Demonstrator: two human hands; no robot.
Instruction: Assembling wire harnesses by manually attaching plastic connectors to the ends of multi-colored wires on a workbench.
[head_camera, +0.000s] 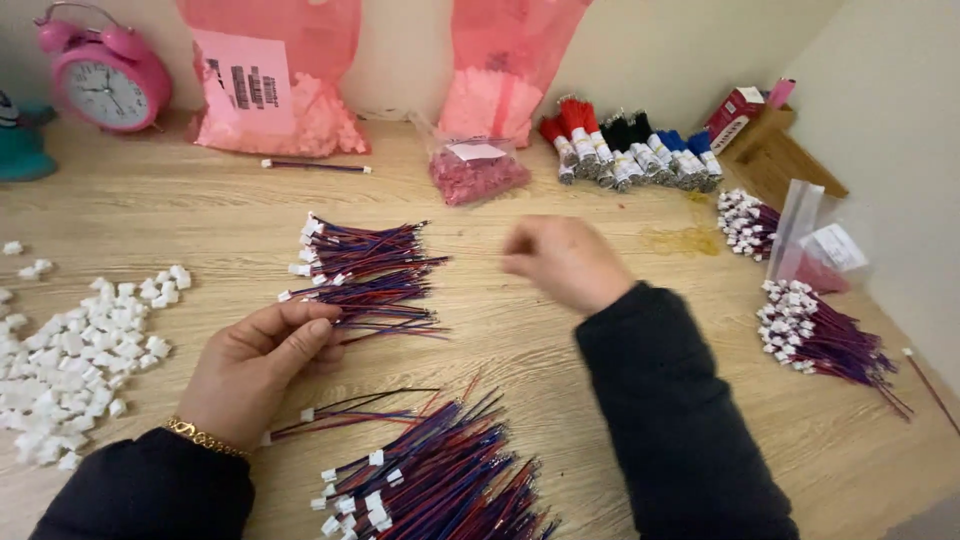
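Observation:
My left hand (262, 358) pinches a thin bundle of red, blue and black wires at the near edge of a pile of wire leads with white plug ends (365, 272). My right hand (562, 262) hovers blurred over the table's middle, fingers loosely curled, and I cannot tell whether anything small is in it. A second, larger heap of the same wire leads (440, 480) lies near the front edge between my arms. Many loose white plastic connector housings (80, 350) are spread out left of my left hand.
A pink alarm clock (105, 75) and pink bags (275, 85) stand at the back. A small bag of red parts (478, 170), tied wire bundles (630, 148), a wooden box (775, 150) and two more wire bunches (820, 335) occupy the right side.

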